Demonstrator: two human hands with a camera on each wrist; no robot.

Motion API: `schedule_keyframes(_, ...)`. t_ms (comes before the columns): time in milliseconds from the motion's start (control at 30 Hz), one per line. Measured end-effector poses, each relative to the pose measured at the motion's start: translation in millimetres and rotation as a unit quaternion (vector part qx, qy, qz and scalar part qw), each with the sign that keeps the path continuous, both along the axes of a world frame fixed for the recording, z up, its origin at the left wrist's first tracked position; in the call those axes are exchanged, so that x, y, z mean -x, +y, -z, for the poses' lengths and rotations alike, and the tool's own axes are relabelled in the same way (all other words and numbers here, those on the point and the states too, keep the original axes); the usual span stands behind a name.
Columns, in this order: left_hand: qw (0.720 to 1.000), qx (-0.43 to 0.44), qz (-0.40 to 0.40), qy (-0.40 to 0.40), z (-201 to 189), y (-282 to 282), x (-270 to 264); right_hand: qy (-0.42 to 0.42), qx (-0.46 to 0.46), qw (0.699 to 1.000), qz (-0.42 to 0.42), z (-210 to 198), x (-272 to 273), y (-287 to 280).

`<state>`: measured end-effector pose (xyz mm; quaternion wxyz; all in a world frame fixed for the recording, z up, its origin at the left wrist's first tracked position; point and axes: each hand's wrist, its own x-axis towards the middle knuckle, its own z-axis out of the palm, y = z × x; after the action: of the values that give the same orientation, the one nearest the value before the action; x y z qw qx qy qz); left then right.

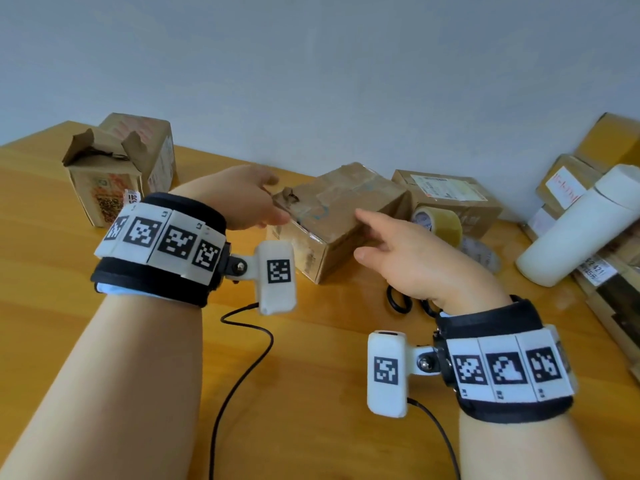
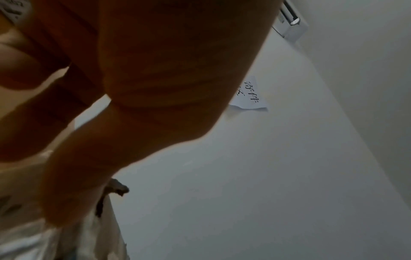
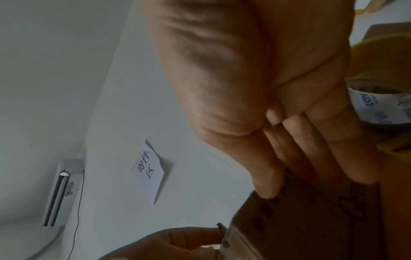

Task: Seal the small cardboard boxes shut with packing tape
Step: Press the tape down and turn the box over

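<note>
left hand [image 1: 242, 199]: pinches torn far-left corner of box [image 1: 332, 220]
right hand [image 1: 415, 258]: fingers straight, apart, resting on box's right side
tape roll [image 1: 438, 223]: right of box

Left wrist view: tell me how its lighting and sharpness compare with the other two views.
Left wrist view: the left hand fills the frame, backlit and dark orange, blurred; only the wall note reads crisply. Right wrist view: the right hand is evenly lit, the box beneath it smeared. Head view: bright, fairly sharp, the table edge bowed by the wide lens.
</note>
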<state>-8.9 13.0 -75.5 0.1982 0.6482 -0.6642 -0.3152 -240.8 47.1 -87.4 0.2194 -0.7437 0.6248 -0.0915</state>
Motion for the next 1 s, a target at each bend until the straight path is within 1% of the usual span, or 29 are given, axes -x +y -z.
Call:
schedule_keyframes(133, 1.000, 0.001, 0.010, -0.016, 0, 0, -3, -0.015, 0.012, 1.000, -0.004, -3, 0, 2)
schedule_keyframes(233, 0.999, -0.018, 0.029, -0.014, 0, 2, -1, -0.034, 0.024, 0.999, 0.005, -5, 1, 3)
schedule_keyframes(400, 0.997, -0.040, 0.062, -0.007, 1, -1, 4, -0.010, 0.020, 1.000, -0.003, -4, 2, 1)
schedule_keyframes(633, 0.996, -0.053, 0.058, 0.032, 4, -4, 4, -0.006, 0.020, 1.000, -0.006, -1, 4, -2)
schedule_keyframes(800, 0.995, -0.066, 0.055, 0.049, 10, -7, 6, -0.020, 0.024, 0.999, -0.005, 0, 7, -1)
schedule_keyframes(1000, 0.989, -0.084, 0.082, 0.090, 19, -9, 5, -0.035, 0.037, 0.999, -0.004, 4, 9, -3)
